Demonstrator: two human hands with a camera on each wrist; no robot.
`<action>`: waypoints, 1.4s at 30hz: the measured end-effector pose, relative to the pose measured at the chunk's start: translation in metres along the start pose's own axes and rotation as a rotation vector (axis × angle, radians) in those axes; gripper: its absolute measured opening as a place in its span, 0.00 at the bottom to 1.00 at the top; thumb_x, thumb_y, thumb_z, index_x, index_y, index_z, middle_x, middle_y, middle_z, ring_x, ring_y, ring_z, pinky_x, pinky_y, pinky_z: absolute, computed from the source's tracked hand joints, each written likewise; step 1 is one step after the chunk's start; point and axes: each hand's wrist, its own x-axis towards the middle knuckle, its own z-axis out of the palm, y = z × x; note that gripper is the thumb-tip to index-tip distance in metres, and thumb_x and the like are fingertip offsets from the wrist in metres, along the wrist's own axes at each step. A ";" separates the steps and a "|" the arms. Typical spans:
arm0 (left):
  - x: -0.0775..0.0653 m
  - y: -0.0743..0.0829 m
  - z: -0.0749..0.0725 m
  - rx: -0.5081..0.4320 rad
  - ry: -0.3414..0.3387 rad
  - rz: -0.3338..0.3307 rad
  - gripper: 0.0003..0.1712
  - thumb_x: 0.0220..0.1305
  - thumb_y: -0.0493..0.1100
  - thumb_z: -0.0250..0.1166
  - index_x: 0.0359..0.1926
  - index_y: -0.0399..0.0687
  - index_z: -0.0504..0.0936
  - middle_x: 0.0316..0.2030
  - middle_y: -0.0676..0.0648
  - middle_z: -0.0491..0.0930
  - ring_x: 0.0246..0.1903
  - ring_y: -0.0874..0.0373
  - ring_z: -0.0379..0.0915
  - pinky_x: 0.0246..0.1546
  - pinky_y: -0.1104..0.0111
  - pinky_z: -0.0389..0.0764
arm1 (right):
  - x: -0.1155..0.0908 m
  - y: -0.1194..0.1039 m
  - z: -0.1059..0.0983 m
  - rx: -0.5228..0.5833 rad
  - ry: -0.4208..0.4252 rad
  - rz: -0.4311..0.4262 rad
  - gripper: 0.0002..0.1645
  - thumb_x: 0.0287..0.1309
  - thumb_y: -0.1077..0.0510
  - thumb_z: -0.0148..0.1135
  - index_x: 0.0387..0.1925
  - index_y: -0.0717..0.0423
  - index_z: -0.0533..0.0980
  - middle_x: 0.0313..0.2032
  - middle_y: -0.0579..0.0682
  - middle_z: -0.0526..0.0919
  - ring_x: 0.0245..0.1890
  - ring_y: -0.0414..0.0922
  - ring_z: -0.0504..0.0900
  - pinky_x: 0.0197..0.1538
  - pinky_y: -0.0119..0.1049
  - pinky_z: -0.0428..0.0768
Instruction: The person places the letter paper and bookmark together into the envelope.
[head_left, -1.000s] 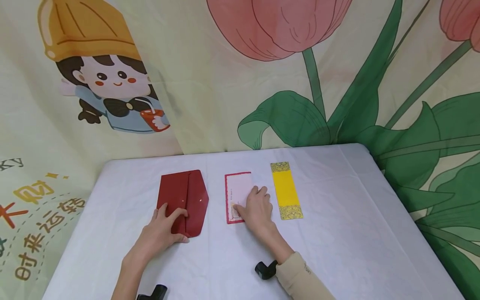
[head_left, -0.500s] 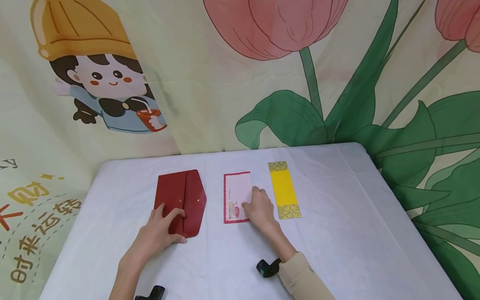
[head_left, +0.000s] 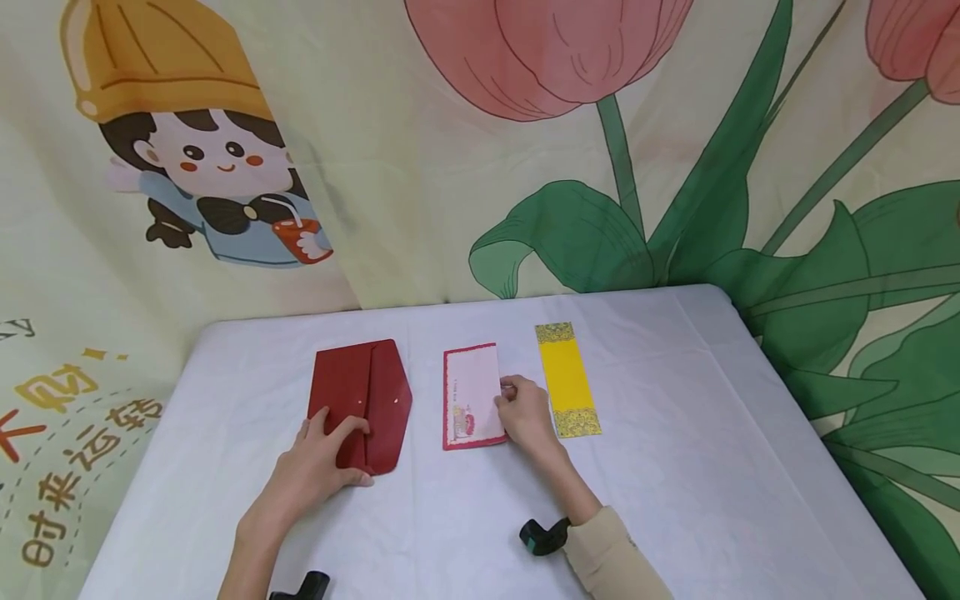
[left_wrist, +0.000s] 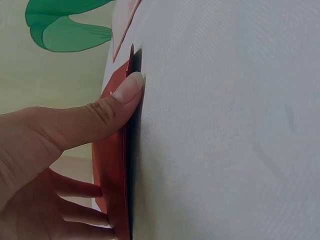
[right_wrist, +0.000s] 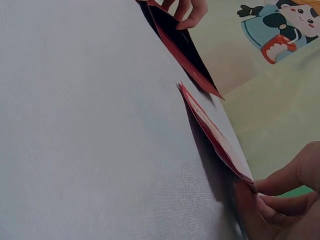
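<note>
My left hand (head_left: 318, 458) grips the near part of a dark red envelope (head_left: 341, 375), which lies with its pointed flap folded out to the right. The thumb (left_wrist: 120, 102) is at the near edge in the left wrist view, and the fingers bend over the top. In the right wrist view the envelope's black inside shows. With my right hand (head_left: 528, 417) I pinch the right edge of a pale pink card (head_left: 472, 379) with a red border and a small printed picture. Seen from the right wrist, the card (right_wrist: 215, 135) is tilted over the cloth, casting a shadow.
Right of the card lies a yellow paper strip (head_left: 567, 375) with patterned gold ends, close beside my right hand. A white cloth (head_left: 675, 467) covers the table. Behind it hangs a printed backdrop (head_left: 405, 167). Black wrist camera mounts (head_left: 543, 537) show near both wrists.
My right thumb has slid off the card's face to its right edge and now pinches it. The card has shifted slightly left. My left hand stays on the envelope.
</note>
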 end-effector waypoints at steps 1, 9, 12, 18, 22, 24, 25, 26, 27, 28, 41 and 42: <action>0.000 0.000 0.000 -0.002 0.003 0.000 0.40 0.47 0.55 0.83 0.60 0.58 0.75 0.68 0.20 0.57 0.66 0.17 0.53 0.45 0.28 0.77 | 0.000 0.000 0.000 0.017 -0.006 0.006 0.19 0.65 0.65 0.67 0.57 0.64 0.80 0.36 0.53 0.83 0.33 0.46 0.77 0.34 0.32 0.80; 0.000 -0.001 0.001 -0.015 0.016 0.004 0.40 0.47 0.53 0.84 0.61 0.59 0.75 0.69 0.21 0.58 0.67 0.19 0.54 0.45 0.30 0.79 | 0.000 0.002 -0.002 0.172 -0.059 0.072 0.18 0.66 0.65 0.65 0.56 0.62 0.81 0.37 0.54 0.84 0.27 0.44 0.80 0.26 0.31 0.82; 0.000 -0.002 0.000 -0.017 0.015 0.006 0.40 0.47 0.53 0.84 0.60 0.59 0.75 0.69 0.21 0.57 0.67 0.18 0.54 0.45 0.29 0.78 | 0.000 0.003 -0.001 0.231 -0.078 0.071 0.17 0.66 0.64 0.64 0.56 0.60 0.80 0.38 0.54 0.84 0.28 0.45 0.82 0.28 0.32 0.84; 0.000 -0.003 -0.001 -0.026 0.005 0.004 0.39 0.49 0.55 0.83 0.60 0.60 0.74 0.70 0.21 0.56 0.69 0.18 0.53 0.45 0.28 0.76 | 0.000 0.004 0.001 0.330 -0.120 0.040 0.17 0.68 0.63 0.63 0.57 0.59 0.79 0.41 0.55 0.84 0.30 0.45 0.83 0.31 0.34 0.86; -0.001 -0.004 -0.001 -0.029 0.006 0.001 0.39 0.49 0.56 0.82 0.60 0.61 0.74 0.71 0.21 0.55 0.69 0.18 0.53 0.46 0.27 0.75 | -0.001 0.001 0.003 0.325 -0.113 0.018 0.17 0.68 0.62 0.63 0.57 0.59 0.80 0.40 0.54 0.84 0.31 0.45 0.82 0.33 0.33 0.85; -0.001 -0.004 -0.001 -0.031 0.007 0.002 0.39 0.49 0.56 0.82 0.60 0.61 0.74 0.71 0.21 0.56 0.69 0.18 0.53 0.46 0.27 0.76 | -0.002 0.000 0.004 0.324 -0.112 0.015 0.17 0.68 0.62 0.64 0.57 0.58 0.80 0.41 0.53 0.85 0.32 0.45 0.82 0.34 0.33 0.85; -0.002 -0.004 -0.001 -0.032 0.008 0.003 0.39 0.49 0.56 0.83 0.60 0.61 0.74 0.71 0.21 0.56 0.69 0.18 0.53 0.46 0.27 0.76 | -0.002 0.000 0.004 0.321 -0.111 0.014 0.17 0.68 0.61 0.64 0.57 0.57 0.80 0.41 0.53 0.85 0.33 0.45 0.82 0.35 0.33 0.85; -0.002 -0.003 -0.001 -0.032 0.009 0.003 0.39 0.49 0.55 0.83 0.60 0.61 0.74 0.71 0.21 0.56 0.69 0.18 0.53 0.46 0.27 0.76 | -0.002 0.000 0.005 0.325 -0.116 0.015 0.17 0.68 0.61 0.64 0.57 0.57 0.80 0.41 0.53 0.85 0.33 0.45 0.82 0.35 0.34 0.85; -0.003 -0.003 0.000 -0.033 0.011 0.003 0.39 0.49 0.55 0.83 0.60 0.61 0.74 0.71 0.22 0.56 0.68 0.18 0.53 0.46 0.28 0.76 | -0.002 0.000 0.005 0.329 -0.121 0.018 0.17 0.68 0.61 0.64 0.57 0.56 0.80 0.41 0.52 0.85 0.34 0.46 0.82 0.35 0.34 0.85; -0.003 -0.003 0.000 -0.034 0.012 0.003 0.39 0.49 0.55 0.83 0.60 0.60 0.74 0.70 0.22 0.56 0.68 0.18 0.53 0.46 0.28 0.76 | -0.002 0.000 0.006 0.333 -0.127 0.018 0.17 0.69 0.61 0.64 0.58 0.56 0.80 0.42 0.53 0.85 0.34 0.46 0.83 0.36 0.34 0.86; -0.002 -0.002 0.001 -0.034 0.013 -0.019 0.41 0.47 0.54 0.84 0.61 0.60 0.74 0.70 0.22 0.56 0.67 0.20 0.55 0.46 0.30 0.79 | -0.004 -0.012 0.018 0.381 -0.195 0.038 0.19 0.69 0.60 0.65 0.59 0.53 0.79 0.43 0.51 0.84 0.35 0.46 0.84 0.37 0.35 0.87; -0.002 -0.002 0.001 -0.034 0.013 -0.018 0.40 0.47 0.54 0.84 0.60 0.60 0.74 0.71 0.22 0.56 0.67 0.20 0.55 0.46 0.30 0.78 | -0.004 -0.013 0.020 0.379 -0.196 0.038 0.18 0.69 0.59 0.65 0.59 0.53 0.79 0.43 0.51 0.84 0.35 0.46 0.84 0.37 0.35 0.87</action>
